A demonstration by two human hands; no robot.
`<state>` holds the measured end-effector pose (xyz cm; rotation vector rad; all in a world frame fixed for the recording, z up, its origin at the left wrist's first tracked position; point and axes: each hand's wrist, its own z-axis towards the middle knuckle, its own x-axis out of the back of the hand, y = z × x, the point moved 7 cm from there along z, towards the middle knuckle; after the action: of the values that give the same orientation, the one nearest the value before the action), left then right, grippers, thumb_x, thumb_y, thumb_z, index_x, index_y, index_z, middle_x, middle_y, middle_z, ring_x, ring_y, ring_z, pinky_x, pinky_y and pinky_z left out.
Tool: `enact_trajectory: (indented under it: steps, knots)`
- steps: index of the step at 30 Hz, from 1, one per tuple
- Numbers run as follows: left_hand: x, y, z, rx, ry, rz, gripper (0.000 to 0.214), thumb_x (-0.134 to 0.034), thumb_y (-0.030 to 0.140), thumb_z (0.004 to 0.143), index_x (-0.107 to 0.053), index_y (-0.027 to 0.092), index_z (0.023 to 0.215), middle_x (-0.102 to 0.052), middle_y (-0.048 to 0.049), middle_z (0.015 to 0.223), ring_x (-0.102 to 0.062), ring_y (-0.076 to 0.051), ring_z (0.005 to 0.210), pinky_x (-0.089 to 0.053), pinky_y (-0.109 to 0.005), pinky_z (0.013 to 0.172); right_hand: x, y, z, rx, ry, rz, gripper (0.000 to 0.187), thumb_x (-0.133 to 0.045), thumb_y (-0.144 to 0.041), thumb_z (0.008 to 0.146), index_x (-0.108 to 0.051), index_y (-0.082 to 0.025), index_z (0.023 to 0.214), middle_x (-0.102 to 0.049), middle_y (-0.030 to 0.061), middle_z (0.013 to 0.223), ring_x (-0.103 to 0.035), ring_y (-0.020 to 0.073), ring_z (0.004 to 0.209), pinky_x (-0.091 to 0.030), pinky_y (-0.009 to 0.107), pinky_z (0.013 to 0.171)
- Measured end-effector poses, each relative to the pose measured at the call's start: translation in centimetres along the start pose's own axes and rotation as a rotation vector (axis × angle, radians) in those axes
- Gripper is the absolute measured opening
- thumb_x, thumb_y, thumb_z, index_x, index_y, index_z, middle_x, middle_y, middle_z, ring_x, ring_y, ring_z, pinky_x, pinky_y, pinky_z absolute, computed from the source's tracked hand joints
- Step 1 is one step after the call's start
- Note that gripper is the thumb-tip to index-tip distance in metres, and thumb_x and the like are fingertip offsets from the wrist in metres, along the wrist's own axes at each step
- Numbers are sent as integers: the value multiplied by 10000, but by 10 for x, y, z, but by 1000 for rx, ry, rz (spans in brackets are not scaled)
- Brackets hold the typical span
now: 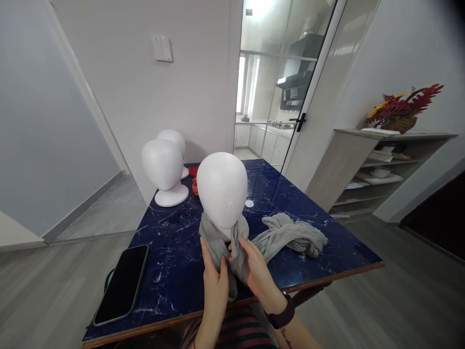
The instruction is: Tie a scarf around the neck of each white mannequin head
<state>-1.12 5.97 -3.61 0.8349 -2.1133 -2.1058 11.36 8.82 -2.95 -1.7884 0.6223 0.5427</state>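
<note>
A white foam mannequin head (pixel 222 186) stands upright near the middle of the table, facing me. Around its neck goes a grey scarf (pixel 210 232), whose two sides come together in front, below the chin. My left hand (pixel 215 276) is closed on the scarf's left side, thumb up against the cloth. On the other side my right hand (pixel 256 269) grips the gathered cloth, its fingertips partly hidden in the folds. One end of the scarf hangs toward the table's front edge. The long remainder lies bunched on the table to the right.
Two more white foam heads (pixel 162 165) stand at the back left, with red cloth (pixel 195 180) beside them. A black phone (pixel 121 284) lies at the front left of the blue marbled table (pixel 174 271). A shelf unit (pixel 348 160) stands beyond the right side.
</note>
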Motion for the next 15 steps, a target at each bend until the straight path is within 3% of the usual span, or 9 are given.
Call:
enact_trajectory:
  steps: [4,8,11,15]
  knots:
    - [-18,18,1,-45,-255,62,583,-659,16,684,-594,253,1212,-537,-49,1359,-401,-209,1325,-317,-247,1070,-2,2,-9,-36,-52,-41,310,-764,-360,673,-651,-187,903,-673,11,755,-609,142,629,-492,268,603]
    - [-35,22,9,-85,-532,245,652,-583,-46,656,-601,265,1229,-578,-45,1311,-484,-194,1254,-276,-264,1097,-4,-4,-9,-44,-86,-79,368,-791,-362,624,-638,-168,895,-676,8,723,-603,134,576,-484,252,559]
    - [-41,21,13,-83,-634,333,669,-536,-41,655,-587,251,1254,-650,-68,1187,-563,-204,1143,-315,-297,1072,-6,0,-4,-138,-116,-93,309,-780,-342,628,-615,-158,812,-653,2,631,-578,128,495,-468,249,509]
    - [-43,26,16,-11,-677,283,613,-526,-16,630,-640,228,1182,-687,-70,1049,-600,-210,1021,-354,-303,1027,-8,4,1,-183,-173,-153,245,-736,-341,667,-588,-154,724,-627,3,562,-591,138,489,-472,252,525]
